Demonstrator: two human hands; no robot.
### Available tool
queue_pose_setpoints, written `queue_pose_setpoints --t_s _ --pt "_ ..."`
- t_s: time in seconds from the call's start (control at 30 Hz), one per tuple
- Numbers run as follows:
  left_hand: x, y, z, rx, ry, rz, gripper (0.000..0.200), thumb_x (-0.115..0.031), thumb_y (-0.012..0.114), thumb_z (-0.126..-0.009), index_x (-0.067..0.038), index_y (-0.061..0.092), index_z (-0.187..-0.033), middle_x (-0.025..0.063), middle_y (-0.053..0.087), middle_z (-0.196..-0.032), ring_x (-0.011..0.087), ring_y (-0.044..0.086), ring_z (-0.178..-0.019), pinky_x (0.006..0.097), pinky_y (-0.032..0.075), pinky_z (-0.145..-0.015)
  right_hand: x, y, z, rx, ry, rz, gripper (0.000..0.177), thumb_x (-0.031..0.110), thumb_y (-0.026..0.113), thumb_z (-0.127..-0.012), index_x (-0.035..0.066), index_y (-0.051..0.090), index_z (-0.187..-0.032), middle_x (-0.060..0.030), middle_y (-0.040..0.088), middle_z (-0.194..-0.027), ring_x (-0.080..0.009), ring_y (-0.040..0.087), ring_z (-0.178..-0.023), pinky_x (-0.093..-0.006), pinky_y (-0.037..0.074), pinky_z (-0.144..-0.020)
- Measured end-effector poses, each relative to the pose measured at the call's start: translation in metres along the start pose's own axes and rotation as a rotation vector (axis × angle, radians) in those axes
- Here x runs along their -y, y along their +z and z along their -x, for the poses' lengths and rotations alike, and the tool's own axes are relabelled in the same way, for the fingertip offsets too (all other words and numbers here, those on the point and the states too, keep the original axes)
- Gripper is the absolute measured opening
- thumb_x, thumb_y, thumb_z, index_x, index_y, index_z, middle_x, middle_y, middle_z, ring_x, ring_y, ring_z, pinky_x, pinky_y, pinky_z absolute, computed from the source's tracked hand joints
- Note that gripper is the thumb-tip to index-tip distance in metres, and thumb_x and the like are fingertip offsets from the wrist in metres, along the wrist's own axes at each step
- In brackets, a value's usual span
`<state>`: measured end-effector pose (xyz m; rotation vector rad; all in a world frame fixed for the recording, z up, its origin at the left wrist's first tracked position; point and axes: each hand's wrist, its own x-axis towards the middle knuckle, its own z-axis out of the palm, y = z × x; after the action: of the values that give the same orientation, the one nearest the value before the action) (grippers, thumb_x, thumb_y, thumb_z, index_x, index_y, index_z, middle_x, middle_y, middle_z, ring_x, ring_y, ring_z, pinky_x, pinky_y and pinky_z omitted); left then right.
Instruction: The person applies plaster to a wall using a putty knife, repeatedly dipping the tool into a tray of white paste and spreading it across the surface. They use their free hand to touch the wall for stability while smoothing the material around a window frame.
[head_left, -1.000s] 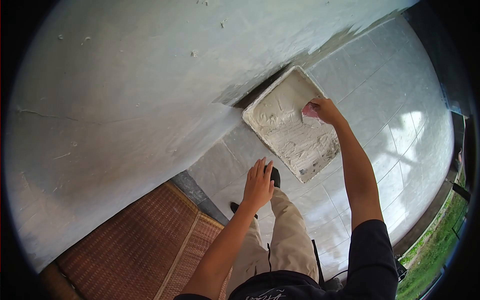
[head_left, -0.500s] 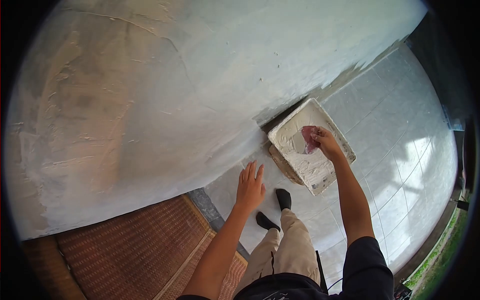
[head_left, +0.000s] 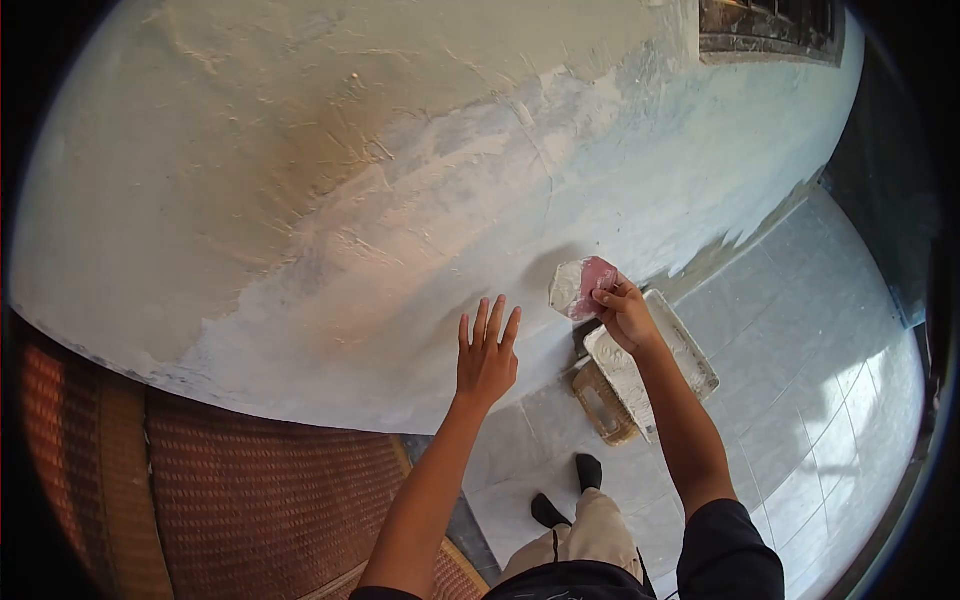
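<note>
My right hand (head_left: pixel 624 313) grips a small pink plastic scraper (head_left: pixel 579 285) loaded with white putty and holds it up close to the plastered wall (head_left: pixel 400 180). My left hand (head_left: pixel 487 355) is raised with fingers spread, holding nothing, close to the wall's lower part. Just below my right hand, the white tray of putty (head_left: pixel 685 350) sits on the tiled floor against the wall's foot.
A brown wooden float (head_left: pixel 603 406) lies under the tray's near end. A woven brown mat (head_left: pixel 250 480) covers the floor at the left. Grey floor tiles (head_left: pixel 830 420) stretch to the right. A dark window frame (head_left: pixel 770 35) is at the top right. My socked feet (head_left: pixel 565 490) stand on the tiles.
My right hand has lifted the scraper out of the tray and up to the wall, now carrying putty. The view has tilted up from floor to wall; my left hand rose with it.
</note>
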<state>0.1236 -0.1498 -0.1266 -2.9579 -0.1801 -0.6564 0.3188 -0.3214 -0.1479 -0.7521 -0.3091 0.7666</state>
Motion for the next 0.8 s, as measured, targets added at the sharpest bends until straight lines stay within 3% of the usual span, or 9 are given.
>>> queue_pose_setpoints --t_s 0.3,0.4,0.47,0.5,0.57,0.6,0.63,0.73,0.8 --pt "0.057 -0.079 -0.019 -0.257 0.055 -0.191 0.067 -0.011 0.057 -0.079 -0.015 0.036 -0.142 0.0116 0.028 -0.15 0.034 0.02 -0.142 0.06 0.013 -0.111 0.041 0.13 0.008 0.043 -0.244 0.118 0.034 -0.003 0.05 -0.092 -0.003 0.049 -0.126 -0.0116 0.062 -0.113 -0.0193 0.06 -0.105 -0.0352 0.05 -0.093" --pt "0.071 -0.105 -0.027 -0.314 0.057 -0.22 0.064 -0.013 0.056 -0.079 -0.014 0.038 -0.141 0.0113 0.029 -0.15 0.0335 0.021 -0.142 0.0596 0.012 -0.111 0.052 0.167 0.009 0.123 -0.398 0.204 0.032 -0.001 0.048 -0.094 -0.004 0.05 -0.125 -0.0112 0.062 -0.114 -0.0174 0.059 -0.105 -0.032 0.048 -0.093" --pt "0.077 -0.123 -0.03 -0.35 0.055 -0.232 0.068 -0.013 0.058 -0.078 -0.015 0.037 -0.142 0.008 0.029 -0.151 0.0304 0.022 -0.142 0.0571 0.013 -0.112 0.056 0.192 0.013 0.127 -0.605 0.512 0.028 0.0 0.048 -0.095 -0.004 0.054 -0.122 -0.0116 0.064 -0.114 -0.015 0.059 -0.103 -0.0293 0.046 -0.091" --pt "0.081 -0.131 -0.033 -0.379 0.054 -0.239 0.071 -0.013 0.059 -0.076 -0.017 0.037 -0.143 0.0048 0.03 -0.152 0.0273 0.023 -0.142 0.0545 0.014 -0.113 0.059 0.205 0.018 0.134 -0.616 0.512 0.028 0.0 0.048 -0.095 -0.004 0.054 -0.122 -0.0116 0.064 -0.114 -0.015 0.059 -0.103 -0.0293 0.046 -0.091" --pt "0.091 -0.142 -0.038 -0.396 0.092 -0.276 0.07 -0.014 0.059 -0.077 -0.016 0.037 -0.143 0.0045 0.031 -0.151 0.0264 0.024 -0.142 0.0538 0.014 -0.114 0.062 0.228 0.028 0.027 -0.754 0.818 0.026 -0.001 0.047 -0.095 -0.003 0.058 -0.119 -0.0139 0.064 -0.115 -0.0159 0.06 -0.106 -0.0282 0.045 -0.09" --pt "0.097 -0.147 -0.041 -0.405 0.131 -0.307 0.069 -0.014 0.059 -0.077 -0.015 0.037 -0.143 0.0041 0.032 -0.151 0.0256 0.026 -0.141 0.0531 0.014 -0.114 0.061 0.236 0.027 0.037 -0.881 0.846 0.03 -0.007 0.049 -0.09 -0.001 0.06 -0.117 -0.0165 0.062 -0.119 -0.0229 0.061 -0.112 -0.032 0.046 -0.094" --pt "0.102 -0.152 -0.043 -0.413 0.136 -0.312 0.069 -0.014 0.059 -0.077 -0.015 0.037 -0.143 0.0041 0.032 -0.151 0.0256 0.026 -0.141 0.0531 0.014 -0.114 0.059 0.243 0.026 0.037 -0.891 0.842 0.03 -0.007 0.049 -0.09 -0.001 0.06 -0.117 -0.0165 0.062 -0.119 -0.0229 0.061 -0.112 -0.032 0.046 -0.094" --pt "0.116 -0.161 -0.049 -0.393 0.216 -0.417 0.06 -0.018 0.055 -0.082 -0.012 0.04 -0.14 0.0075 0.035 -0.148 0.0264 0.029 -0.14 0.0515 0.015 -0.114 0.054 0.254 0.019 -0.034 -1.355 1.058 0.043 -0.013 0.053 -0.077 -0.001 0.061 -0.118 -0.0167 0.061 -0.121 -0.0347 0.056 -0.117 -0.0435 0.042 -0.103" --pt "0.123 -0.161 -0.05 -0.378 0.227 -0.473 0.058 -0.021 0.052 -0.084 -0.013 0.041 -0.14 0.0043 0.036 -0.148 0.0233 0.032 -0.139 0.0484 0.017 -0.114 0.05 0.257 0.008 -0.059 -1.425 1.103 0.043 -0.013 0.053 -0.078 -0.001 0.061 -0.118 -0.0169 0.061 -0.122 -0.0342 0.056 -0.117 -0.0445 0.041 -0.103"
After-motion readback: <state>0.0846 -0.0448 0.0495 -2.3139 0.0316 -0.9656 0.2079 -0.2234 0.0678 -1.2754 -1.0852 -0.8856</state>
